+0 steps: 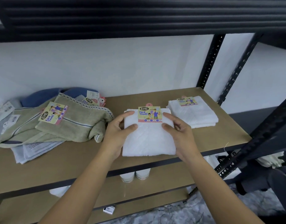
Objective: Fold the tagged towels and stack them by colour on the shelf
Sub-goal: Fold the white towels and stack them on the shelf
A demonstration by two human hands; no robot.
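Observation:
A folded white towel [148, 139] with a yellow "Face Towel" tag [150, 114] lies at the front middle of the brown shelf board [203, 136]. My left hand [118, 135] grips its left edge, thumb on top. My right hand [179, 135] grips its right edge the same way. A stack of folded white towels [194, 113] with its own tag sits to the right, apart from the held one. On the left lies a loose heap: green towels [71, 125] with tags, blue towels [42, 96] behind, and a pale striped towel [31, 151] beneath.
Black slotted uprights [210, 62] stand at the shelf's right end. A dark upper shelf [123, 16] hangs overhead. White rolls [134, 175] sit on the lower board under the front rail. A small white box [109, 209] lies further down.

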